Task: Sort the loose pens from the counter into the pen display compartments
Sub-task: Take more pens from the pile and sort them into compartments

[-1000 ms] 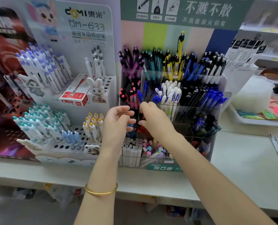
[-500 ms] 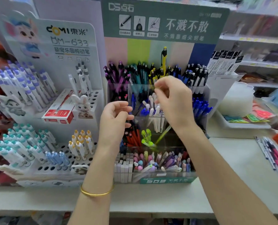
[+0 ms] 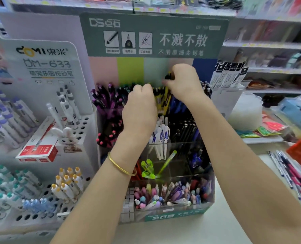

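Gold bangle on its wrist, the left hand has gone up to the pen display, fingers curled (holding something? I cannot tell). The right hand has climbed too and pinches a pen by its dark top. More loose pens wait on the counter, far right of the fingers, so sorting is not done.

One white pegged pen rack and one clear compartment pen display share one desk. The header sign carries three icons. Also here: one red-and-white box, one rabbit figurine, one gold bangle, three blue-capped pens and one black-topped pen raised above the rest.
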Motion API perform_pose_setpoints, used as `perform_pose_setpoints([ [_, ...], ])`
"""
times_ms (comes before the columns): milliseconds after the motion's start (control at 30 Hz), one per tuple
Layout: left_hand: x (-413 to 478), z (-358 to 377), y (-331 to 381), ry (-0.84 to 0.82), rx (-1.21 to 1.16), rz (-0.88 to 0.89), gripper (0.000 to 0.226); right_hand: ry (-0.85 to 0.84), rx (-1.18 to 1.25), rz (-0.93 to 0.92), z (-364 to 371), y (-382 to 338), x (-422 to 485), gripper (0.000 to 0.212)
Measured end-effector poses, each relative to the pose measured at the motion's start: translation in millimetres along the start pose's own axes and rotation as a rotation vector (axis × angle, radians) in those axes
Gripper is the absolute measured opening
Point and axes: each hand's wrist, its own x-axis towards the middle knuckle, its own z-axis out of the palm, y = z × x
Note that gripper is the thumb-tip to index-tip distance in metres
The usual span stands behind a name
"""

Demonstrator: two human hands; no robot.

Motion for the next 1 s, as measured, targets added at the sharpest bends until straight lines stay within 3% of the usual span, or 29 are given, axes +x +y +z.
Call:
perform_pose_setpoints([
  [67, 3.5, 4.4, -0.7, 0.017, -0.041, 0.016, 0.037, -0.195, -0.028, -0.017, -1.6, -0.7, -2.9, 0.031],
  [133, 8.2, 7.3, -4.1, 0.033, -0.106, 0.024, 0.044, -0.27, -0.037, -0.036, -0.9, -3.7, -4.1, 0.022],
  [300, 17.6, 7.2, -5.7, 0.121, -0.216, 0.045, 0.046, 0.063, -0.116, -0.096, 2.1, -3.1, -4.3, 0.018],
  [400, 20.4, 4.7, -7.0, 0.144, -0.293, 0.08, 0.044, 0.037, -0.227, -0.111, 12.1, -3.2, -4.8, 0.02],
  [467, 20.4, 6.5, -9.2, 0.114, -0.271, 0.108, 0.04, -0.086, -0.244, -0.092, 11.0, -3.3, -1.2, 0.028],
  [533, 16.8, 7.4, -11.5, 0.131, -0.264, 0.11, 0.039, -0.142, -0.101, -0.053, 0.9, -0.8, -4.9, 0.04],
  [633, 2.0, 4.0, -9.8, 0.268, -0.34, 0.134, 0.038, 0.064, 0.293, -0.006, -15.1, 8.0, -33.1, 0.042],
  [700, -12.2, 3.7, -1.8, 0.33, -0.399, 0.189, 0.035, 0.116, 0.422, 0.019, -20.5, 15.3, -55.3, 0.037],
  [867, -56.0, 23.3, 37.2, 0.19, -0.583, 0.253, 0.026, 0.148, 0.624, 0.148, -34.0, 51.5, -111.6, 0.028],
  [1000, -98.1, 64.9, 89.7, -0.093, -0.73, 0.29, 0.026, 0.166, 0.631, 0.409, -41.4, 122.0, -175.4, 0.021],
])
